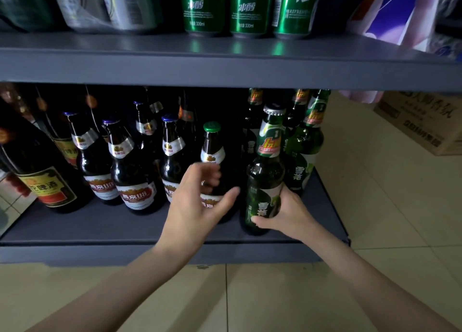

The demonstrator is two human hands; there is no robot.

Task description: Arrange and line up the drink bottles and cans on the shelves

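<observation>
Green bottle [266, 171] upright, gripped low by right hand [287, 215]; brown bottle [212, 156] just beyond spread, empty left hand [197, 201].

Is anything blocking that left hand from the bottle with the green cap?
Nothing visible does. The left hand is open right in front of the green-capped bottle, with no bottle between them. The right hand holds the green bottle beside it.

Cans [226, 6] on upper shelf [225, 66]; bottles [130, 166] on lower shelf [100, 226], carton [422, 124] right.
</observation>
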